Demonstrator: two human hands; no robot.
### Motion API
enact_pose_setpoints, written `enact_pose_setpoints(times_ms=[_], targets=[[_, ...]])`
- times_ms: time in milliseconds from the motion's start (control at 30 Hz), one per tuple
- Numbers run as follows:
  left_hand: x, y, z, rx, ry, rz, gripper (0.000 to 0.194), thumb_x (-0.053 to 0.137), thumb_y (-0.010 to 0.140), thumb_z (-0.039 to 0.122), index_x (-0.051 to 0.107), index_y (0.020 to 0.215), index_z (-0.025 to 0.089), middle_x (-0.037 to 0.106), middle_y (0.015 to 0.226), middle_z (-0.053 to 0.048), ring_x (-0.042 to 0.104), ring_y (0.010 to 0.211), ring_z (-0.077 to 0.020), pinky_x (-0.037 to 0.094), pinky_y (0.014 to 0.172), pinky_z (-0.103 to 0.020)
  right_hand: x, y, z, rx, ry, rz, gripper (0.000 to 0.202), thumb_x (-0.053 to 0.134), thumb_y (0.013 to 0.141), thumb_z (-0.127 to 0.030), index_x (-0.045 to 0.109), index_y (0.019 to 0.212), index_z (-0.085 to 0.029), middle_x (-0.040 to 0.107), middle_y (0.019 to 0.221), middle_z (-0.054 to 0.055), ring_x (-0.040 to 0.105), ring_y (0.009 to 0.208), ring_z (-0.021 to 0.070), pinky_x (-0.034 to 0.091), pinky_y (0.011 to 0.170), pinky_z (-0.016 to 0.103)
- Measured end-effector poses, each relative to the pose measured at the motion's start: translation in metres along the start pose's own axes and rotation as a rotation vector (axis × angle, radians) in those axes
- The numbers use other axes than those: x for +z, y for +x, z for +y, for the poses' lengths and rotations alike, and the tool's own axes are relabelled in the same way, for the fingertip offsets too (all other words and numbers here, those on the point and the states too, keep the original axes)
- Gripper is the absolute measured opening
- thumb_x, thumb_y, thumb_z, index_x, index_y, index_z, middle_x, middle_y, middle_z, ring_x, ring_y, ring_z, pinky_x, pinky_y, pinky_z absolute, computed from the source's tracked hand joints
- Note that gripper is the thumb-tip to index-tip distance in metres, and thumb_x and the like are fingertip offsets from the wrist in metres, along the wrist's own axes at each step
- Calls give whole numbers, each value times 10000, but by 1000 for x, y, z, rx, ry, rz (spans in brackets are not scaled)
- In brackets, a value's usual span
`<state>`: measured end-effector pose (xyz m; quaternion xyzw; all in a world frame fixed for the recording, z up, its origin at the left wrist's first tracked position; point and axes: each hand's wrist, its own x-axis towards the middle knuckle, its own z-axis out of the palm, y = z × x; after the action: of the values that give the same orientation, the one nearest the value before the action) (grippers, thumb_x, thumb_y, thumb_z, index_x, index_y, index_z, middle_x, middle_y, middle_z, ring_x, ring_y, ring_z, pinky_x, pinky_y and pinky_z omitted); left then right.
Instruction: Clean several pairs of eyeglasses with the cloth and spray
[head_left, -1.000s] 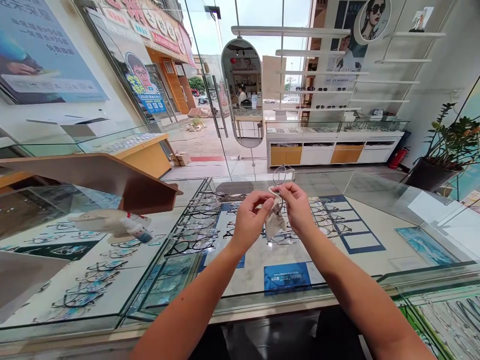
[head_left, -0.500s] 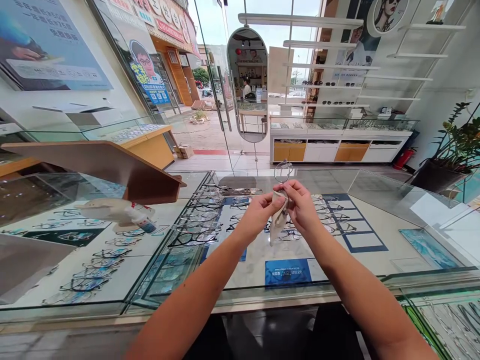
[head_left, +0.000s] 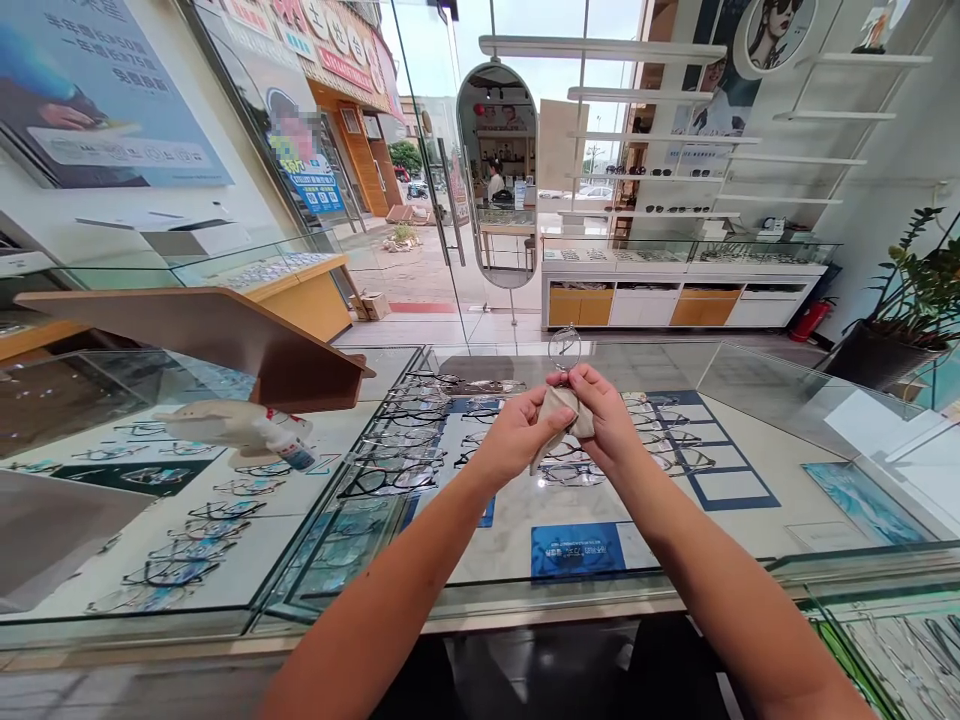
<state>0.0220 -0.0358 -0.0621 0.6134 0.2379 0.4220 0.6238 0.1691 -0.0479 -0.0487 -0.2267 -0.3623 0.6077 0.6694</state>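
Above the glass counter my two hands meet around a pair of thin-rimmed glasses (head_left: 564,348) and a beige cleaning cloth (head_left: 558,402). One round lens sticks up past my fingertips; the other part of the glasses is hidden by the cloth and fingers. My left hand (head_left: 517,428) is closed, its thumb pressing the cloth. My right hand (head_left: 602,412) is closed too, pinching the glasses' frame with the cloth against its fingers. Under and around the hands, rows of eyeglasses (head_left: 397,440) lie in the display case.
A white spray bottle (head_left: 281,437) lies at the left beside a brown wooden stand (head_left: 225,335). A blue leaflet (head_left: 577,550) is near the counter's front edge. An oval mirror (head_left: 497,175) stands beyond, with a potted plant (head_left: 892,300) at far right.
The cloth has been gathered up and now bunches between both hands instead of hanging down. My hands stay in nearly the same place, with the lens still pointing up.
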Motion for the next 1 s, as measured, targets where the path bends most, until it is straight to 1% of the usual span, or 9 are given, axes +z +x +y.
enact_pose_setpoints(times_ms=[100,200,367,433,567,733,867,933,1000], targets=[[1,-2,6,-19,30,18,569,912,811,600,752,1135,161,701,874,-21,554,702,-129,428,654,-244,1,0,0,21,19,4,396,1046,658,-456,738,778,-238,825,915,19,708,820,158,602,763,254],[2,-2,7,-36,26,41,585,913,800,605,758,1154,166,718,895,-29,579,726,-144,451,678,-256,2,-1,-1,39,36,6,402,1047,659,-454,723,765,-242,828,926,6,702,792,152,598,718,249],[6,0,-1,63,35,71,581,856,866,610,751,1252,190,769,1068,-73,678,973,-216,530,882,-306,0,0,-2,61,46,3,391,1040,672,-447,727,770,-235,826,925,7,697,785,148,597,717,247],[8,0,-3,100,70,74,602,835,888,606,734,1304,183,773,1090,-85,684,1004,-228,535,907,-316,-1,1,-2,68,51,-2,396,1048,663,-440,731,777,-233,828,928,4,704,806,146,604,750,245],[9,-3,-3,151,174,132,624,836,886,583,723,1325,154,772,1113,-98,676,954,-224,540,864,-310,-2,2,0,81,66,-11,407,1051,664,-443,726,789,-231,836,963,9,723,852,161,615,786,268],[11,-5,0,202,262,249,515,798,916,588,748,1187,153,749,974,-56,623,823,-185,501,764,-280,1,-1,8,59,37,-10,403,1028,687,-473,709,789,-249,842,953,16,740,888,191,621,831,308],[14,-5,0,244,258,344,523,757,931,659,745,1086,159,704,860,-31,563,737,-166,464,693,-275,4,-4,12,6,-39,-30,349,974,752,-482,705,790,-264,853,989,25,754,942,212,609,892,327],[17,-5,-1,237,233,367,538,733,938,693,741,1059,169,675,818,-22,535,711,-165,446,666,-279,4,-4,11,3,-51,-43,318,956,765,-466,713,784,-262,856,1002,25,752,930,206,603,882,317],[18,-5,-1,246,229,369,529,702,959,705,738,1016,181,667,818,-28,531,726,-172,449,682,-289,4,-5,9,18,-37,-40,314,962,747,-433,706,756,-252,857,998,24,744,893,191,599,839,295]])
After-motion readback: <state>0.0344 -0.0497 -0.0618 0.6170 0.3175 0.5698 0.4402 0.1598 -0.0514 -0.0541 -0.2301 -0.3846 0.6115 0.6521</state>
